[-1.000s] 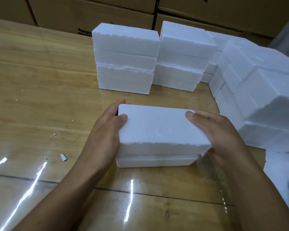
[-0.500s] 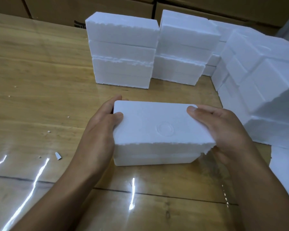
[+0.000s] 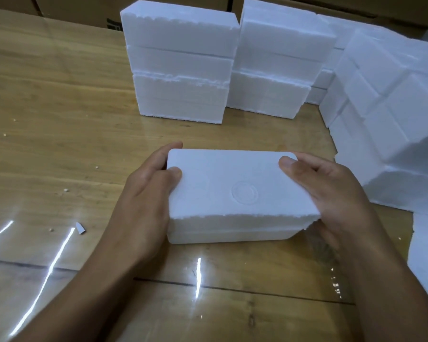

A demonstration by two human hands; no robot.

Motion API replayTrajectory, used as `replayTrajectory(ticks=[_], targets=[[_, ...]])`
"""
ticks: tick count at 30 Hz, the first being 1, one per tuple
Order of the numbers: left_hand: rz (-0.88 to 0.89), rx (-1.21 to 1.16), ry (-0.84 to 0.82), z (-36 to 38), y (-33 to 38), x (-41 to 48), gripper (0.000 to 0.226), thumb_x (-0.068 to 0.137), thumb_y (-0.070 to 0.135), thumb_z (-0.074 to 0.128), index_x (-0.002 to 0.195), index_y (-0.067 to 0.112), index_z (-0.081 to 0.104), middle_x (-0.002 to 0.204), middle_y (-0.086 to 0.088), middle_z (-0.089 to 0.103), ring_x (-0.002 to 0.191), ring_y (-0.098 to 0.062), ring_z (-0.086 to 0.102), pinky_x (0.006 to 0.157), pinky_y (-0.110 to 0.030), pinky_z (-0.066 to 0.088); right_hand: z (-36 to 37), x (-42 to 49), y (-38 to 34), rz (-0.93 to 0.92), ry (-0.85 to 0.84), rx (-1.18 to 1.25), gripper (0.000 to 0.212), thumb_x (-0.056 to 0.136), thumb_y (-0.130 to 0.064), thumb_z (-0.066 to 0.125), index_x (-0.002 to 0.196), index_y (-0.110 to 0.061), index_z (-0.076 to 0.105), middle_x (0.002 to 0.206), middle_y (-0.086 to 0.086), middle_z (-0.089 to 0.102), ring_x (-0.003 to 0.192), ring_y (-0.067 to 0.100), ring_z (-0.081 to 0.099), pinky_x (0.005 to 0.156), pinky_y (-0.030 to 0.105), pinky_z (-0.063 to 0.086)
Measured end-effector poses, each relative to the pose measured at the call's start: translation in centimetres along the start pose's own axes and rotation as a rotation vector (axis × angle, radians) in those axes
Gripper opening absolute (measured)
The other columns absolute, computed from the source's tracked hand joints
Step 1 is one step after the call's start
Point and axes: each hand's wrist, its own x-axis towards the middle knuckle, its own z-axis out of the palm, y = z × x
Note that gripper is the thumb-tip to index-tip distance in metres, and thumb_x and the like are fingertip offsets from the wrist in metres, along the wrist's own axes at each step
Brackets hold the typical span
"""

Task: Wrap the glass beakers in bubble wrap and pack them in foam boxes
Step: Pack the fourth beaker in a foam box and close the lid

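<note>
Left hand (image 3: 143, 206) and right hand (image 3: 331, 193) grip foam box (image 3: 232, 191) (lid on)

1. head view: one wide-angle camera at head height, facing forward and down onto the wooden table (image 3: 59, 99).
2. near range: foam box (image 3: 232, 183) mid-frame between left hand (image 3: 143, 201) and right hand (image 3: 331, 193); foam stacks (image 3: 181, 70) line the far edge.
</note>
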Motion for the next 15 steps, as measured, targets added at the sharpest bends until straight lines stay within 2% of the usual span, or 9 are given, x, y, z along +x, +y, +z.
replayTrajectory(ticks=[3, 6, 9, 10, 12, 14, 15], targets=[[0.009, 0.024, -0.024, 0.0, -0.1, 0.2, 0.041, 0.077, 0.033, 0.045, 0.102, 0.057, 0.067, 0.096, 0.023, 0.073, 0.081, 0.003, 0.067, 0.07, -0.026, 0.044, 0.0, 0.1, 0.4, 0.006, -0.002, 0.015, 0.011, 0.089, -0.032, 0.067, 0.094, -0.031, 0.077, 0.092, -0.002, 0.077, 0.081, 0.015, 0.074, 0.065, 0.022, 0.058], [0.01, -0.003, -0.062, -0.1, 0.1, 0.1, 0.039, 0.079, 0.031, 0.044, 0.095, 0.057, 0.069, 0.094, 0.021, 0.074, 0.08, 0.003, 0.067, 0.065, -0.019, 0.047, 0.1, 0.1, 0.4, 0.021, -0.011, 0.035, 0.011, 0.09, -0.032, 0.066, 0.096, -0.03, 0.076, 0.094, -0.001, 0.077, 0.084, 0.017, 0.074, 0.067, 0.025, 0.057], [-0.056, -0.187, -0.186, -0.3, 0.1, -0.4, 0.033, 0.079, 0.033, 0.049, 0.099, 0.045, 0.073, 0.1, 0.008, 0.076, 0.082, -0.007, 0.072, 0.057, -0.016, 0.052, 0.0, 0.0, 0.1, 0.022, -0.017, 0.04, 0.012, 0.09, -0.031, 0.066, 0.096, -0.032, 0.076, 0.094, -0.002, 0.077, 0.084, 0.015, 0.074, 0.064, 0.023, 0.055], [-0.094, -0.25, -0.228, -0.3, 0.1, -0.6, 0.035, 0.077, 0.035, 0.055, 0.107, 0.04, 0.072, 0.107, 0.002, 0.076, 0.088, -0.013, 0.073, 0.059, -0.02, 0.055, 0.1, 0.0, 0.1, 0.022, -0.016, 0.046, 0.012, 0.09, -0.031, 0.066, 0.096, -0.033, 0.076, 0.093, -0.003, 0.077, 0.083, 0.014, 0.074, 0.062, 0.021, 0.054], [-0.134, -0.297, -0.28, -0.4, -0.4, -0.8, 0.05, 0.072, 0.042, 0.062, 0.121, 0.034, 0.066, 0.117, -0.004, 0.073, 0.104, -0.026, 0.071, 0.078, -0.036, 0.059, 0.1, 0.0, 0.2, 0.023, -0.006, 0.062, 0.011, 0.089, -0.031, 0.067, 0.095, -0.033, 0.076, 0.092, -0.004, 0.077, 0.082, 0.013, 0.074, 0.06, 0.018, 0.053], [-0.125, -0.279, -0.256, -0.4, -0.9, -0.7, 0.058, 0.069, 0.046, 0.063, 0.126, 0.032, 0.062, 0.122, -0.006, 0.07, 0.115, -0.033, 0.065, 0.098, -0.052, 0.049, 0.1, 0.0, 0.3, 0.033, 0.002, 0.077, 0.011, 0.089, -0.031, 0.067, 0.095, -0.033, 0.076, 0.091, -0.004, 0.077, 0.081, 0.013, 0.074, 0.059, 0.018, 0.053], [-0.113, -0.259, -0.235, -0.4, -1.1, -0.6, 0.059, 0.068, 0.047, 0.062, 0.125, 0.033, 0.062, 0.122, -0.005, 0.07, 0.116, -0.032, 0.064, 0.102, -0.053, 0.046, 0.2, 0.0, 0.3, 0.04, 0.006, 0.084, 0.011, 0.089, -0.031, 0.067, 0.096, -0.032, 0.076, 0.092, -0.003, 0.077, 0.082, 0.014, 0.074, 0.06, 0.019, 0.054]])
